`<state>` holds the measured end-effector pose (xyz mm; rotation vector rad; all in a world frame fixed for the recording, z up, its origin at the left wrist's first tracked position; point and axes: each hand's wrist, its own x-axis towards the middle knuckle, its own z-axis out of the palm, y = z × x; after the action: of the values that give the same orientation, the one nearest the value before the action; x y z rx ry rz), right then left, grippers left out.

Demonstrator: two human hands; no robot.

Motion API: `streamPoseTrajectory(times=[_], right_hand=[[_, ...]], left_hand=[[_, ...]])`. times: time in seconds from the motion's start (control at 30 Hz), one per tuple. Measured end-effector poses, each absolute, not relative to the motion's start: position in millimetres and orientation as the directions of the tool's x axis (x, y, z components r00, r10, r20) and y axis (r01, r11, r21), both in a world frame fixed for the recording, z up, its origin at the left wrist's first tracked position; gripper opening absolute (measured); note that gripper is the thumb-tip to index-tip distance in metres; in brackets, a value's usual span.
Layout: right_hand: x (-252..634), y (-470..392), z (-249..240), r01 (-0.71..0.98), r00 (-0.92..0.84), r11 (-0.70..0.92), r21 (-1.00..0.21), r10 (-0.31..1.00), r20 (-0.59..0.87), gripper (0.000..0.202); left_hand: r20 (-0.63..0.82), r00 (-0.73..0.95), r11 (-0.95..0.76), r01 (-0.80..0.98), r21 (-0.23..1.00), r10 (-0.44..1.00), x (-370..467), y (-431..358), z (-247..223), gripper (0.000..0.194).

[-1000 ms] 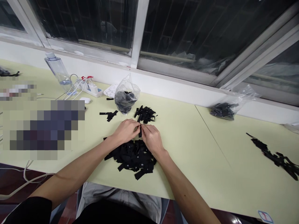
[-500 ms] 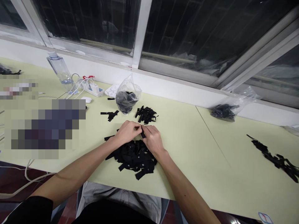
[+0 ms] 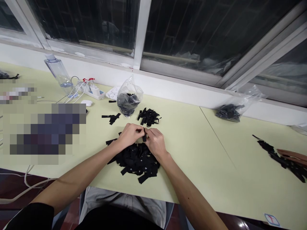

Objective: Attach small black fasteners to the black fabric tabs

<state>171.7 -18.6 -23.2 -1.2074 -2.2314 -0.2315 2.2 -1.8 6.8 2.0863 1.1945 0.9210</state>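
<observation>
Between my two hands is a short black fabric strip point(image 3: 144, 138), hanging down from the fingertips. My left hand point(image 3: 130, 133) pinches it from one side, and my right hand point(image 3: 155, 140) pinches it from the other, the fingertips almost meeting. Below the hands spreads a large heap of black fabric strips point(image 3: 136, 161), some with small white marks. Just beyond them lies a smaller pile of black strips point(image 3: 149, 117). A few loose strips point(image 3: 112, 118) rest to the left of that pile.
A clear plastic bag point(image 3: 129, 100) of black pieces stands behind the piles; another bag point(image 3: 230, 112) lies farther right. At left are a water bottle point(image 3: 59, 72), a power strip point(image 3: 94, 91) with cables and a white case point(image 3: 86, 103). Another person's hand point(image 3: 291, 155) touches black strips point(image 3: 271, 153) at right.
The strip between my fingers now hangs more upright and shows more of its length. Another person's hand has come in at the right edge beside the black strips there.
</observation>
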Motion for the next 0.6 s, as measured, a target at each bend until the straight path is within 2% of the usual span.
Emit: streamPoseTrajectory(times=[0.23, 0.43, 0.6], right_hand=[[173.1, -16.9, -21.2, 0.808, -0.367, 0.564, -0.171, 0.708, 0.604, 0.022], [171.4, -13.5, -23.5, 0.831, -0.369, 0.545, -0.112, 0.691, 0.622, 0.021], [172.4, -13.0, -21.9, 0.838, -0.375, 0.537, -0.099, 0.698, 0.611, 0.024]], left_hand=[[0.273, 0.339, -0.413, 0.467, 0.782, 0.900, 3.7, -0.4, 4.4, 0.024], [0.205, 0.283, -0.322, 0.474, 0.819, 0.937, 7.0, 1.3, 3.4, 0.028], [0.168, 0.303, -0.294, 0.440, 0.848, 0.938, 6.9, 0.3, 6.8, 0.036]])
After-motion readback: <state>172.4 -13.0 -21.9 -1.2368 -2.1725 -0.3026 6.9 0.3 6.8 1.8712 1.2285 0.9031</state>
